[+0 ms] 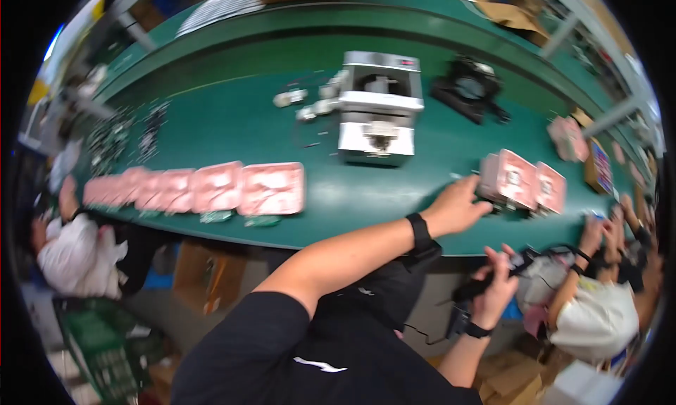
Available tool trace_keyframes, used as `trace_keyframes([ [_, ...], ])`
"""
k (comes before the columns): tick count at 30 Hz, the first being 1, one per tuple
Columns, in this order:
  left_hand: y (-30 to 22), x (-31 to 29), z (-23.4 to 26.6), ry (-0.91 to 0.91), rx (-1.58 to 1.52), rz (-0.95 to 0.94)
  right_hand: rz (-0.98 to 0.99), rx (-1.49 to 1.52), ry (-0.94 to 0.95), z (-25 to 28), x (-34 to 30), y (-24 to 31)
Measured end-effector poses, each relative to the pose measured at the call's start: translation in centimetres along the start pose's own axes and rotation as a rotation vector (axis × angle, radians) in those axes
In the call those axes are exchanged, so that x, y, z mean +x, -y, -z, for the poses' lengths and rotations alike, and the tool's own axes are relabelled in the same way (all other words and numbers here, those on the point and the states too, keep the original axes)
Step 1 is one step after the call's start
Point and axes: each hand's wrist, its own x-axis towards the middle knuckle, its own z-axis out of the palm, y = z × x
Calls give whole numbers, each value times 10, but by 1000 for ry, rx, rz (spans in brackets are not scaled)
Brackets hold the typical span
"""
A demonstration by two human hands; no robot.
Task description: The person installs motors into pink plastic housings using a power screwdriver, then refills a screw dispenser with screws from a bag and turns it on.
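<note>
My left hand [456, 206] reaches across to the right over the green table. Its fingers are apart, with the tips beside a group of pink plastic housings [517, 179] standing close together; whether they touch is hard to tell. Below the table's front edge is my right hand [496, 289], raised, slightly blurred, its fingers stretched apart and nothing visible in them. A dark object lies behind that hand, too blurred to name. To the left, a row of pink tray-like housings [271, 189] runs along the table's front, some with green pieces under their near edges.
A grey-white press-like machine [380, 109] stands mid-table, white parts and cables [317, 109] to its left. Behind right sits a black device [470, 88]. Small dark parts [109, 141] lie far left. Co-workers sit at both sides; a green crate [98, 349] stands lower left.
</note>
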Motion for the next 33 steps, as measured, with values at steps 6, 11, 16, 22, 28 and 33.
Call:
trace_keyframes([
  [6, -37, -125, 154, -336, 238, -80, 29, 66, 127, -4, -8, 13],
  [11, -24, -217, 257, -772, 1141, 58, 0, -10, 244, -35, -10, 10],
  [16, 3, -249, 282, -687, 1194, 306, 69, -15, 370, -97, -14, 34],
  [22, 12, -230, 265, -685, 976, 237, 268, 253, 586, -161, -17, 77],
  [28, 14, -184, 216, -637, 785, 184, 538, 522, 672, -238, 13, 110],
  [33, 5, -167, 202, -598, 744, 176, 594, 325, 621, -280, 30, 120],
])
